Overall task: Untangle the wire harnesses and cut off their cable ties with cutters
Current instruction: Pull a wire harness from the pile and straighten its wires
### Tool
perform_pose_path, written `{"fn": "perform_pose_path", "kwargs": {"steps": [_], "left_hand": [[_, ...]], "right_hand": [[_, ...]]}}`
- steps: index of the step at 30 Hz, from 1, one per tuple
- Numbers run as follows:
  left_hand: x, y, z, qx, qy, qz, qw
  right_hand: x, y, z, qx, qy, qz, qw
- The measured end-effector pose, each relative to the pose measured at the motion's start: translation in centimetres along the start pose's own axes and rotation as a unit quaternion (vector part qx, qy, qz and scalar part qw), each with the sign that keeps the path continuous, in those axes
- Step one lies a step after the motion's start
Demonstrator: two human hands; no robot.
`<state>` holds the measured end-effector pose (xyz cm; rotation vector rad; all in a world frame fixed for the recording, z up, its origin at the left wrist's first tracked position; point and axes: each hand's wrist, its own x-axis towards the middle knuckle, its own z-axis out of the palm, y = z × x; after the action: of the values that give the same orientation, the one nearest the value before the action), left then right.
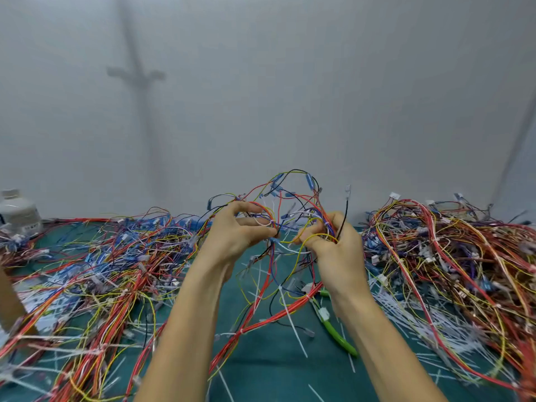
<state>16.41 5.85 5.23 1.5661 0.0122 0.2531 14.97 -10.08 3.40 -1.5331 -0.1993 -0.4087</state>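
My left hand point(235, 232) and right hand point(333, 245), close together, pinch a lifted wire harness point(293, 198); I'd tease loops apart gently, never yank.

White jar point(17, 211) far left; cardboard edge point(8, 300) below; green mat point(275, 369).

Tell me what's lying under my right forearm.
Green-handled cutters lie on the mat among loose cable ties. The right forearm hides the rest of the tool.
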Motion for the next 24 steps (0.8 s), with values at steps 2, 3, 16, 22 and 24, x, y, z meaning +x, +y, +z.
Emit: {"fn": "perform_pose_path", "kwargs": {"steps": [2,3,16,22,24], "left_hand": [[0.2,-0.2,0.2,0.0,0.02,-0.002,1.0],[0.2,-0.2,0.2,0.01,0.026,0.0,1.0],[1.1,-1.2,-1.0,-0.087,0.177,-0.002,0.98],[1.5,-1.6,-5.2,-0.237,0.295,-0.012,0.926],[1.6,-1.9,-6.3,-0.264,0.341,-0.005,0.902]], "right_hand": [[0.0,-0.1,0.0,0.028,0.003,0.017,0.999],[0.0,-0.1,0.1,0.035,0.004,0.025,0.999],[0.6,-0.2,-0.8,-0.007,0.011,0.082,0.997],[1.1,-2.7,-2.6,0.155,0.087,0.04,0.983],[1.1,-3.2,-2.9,0.185,0.09,0.026,0.978]]}}
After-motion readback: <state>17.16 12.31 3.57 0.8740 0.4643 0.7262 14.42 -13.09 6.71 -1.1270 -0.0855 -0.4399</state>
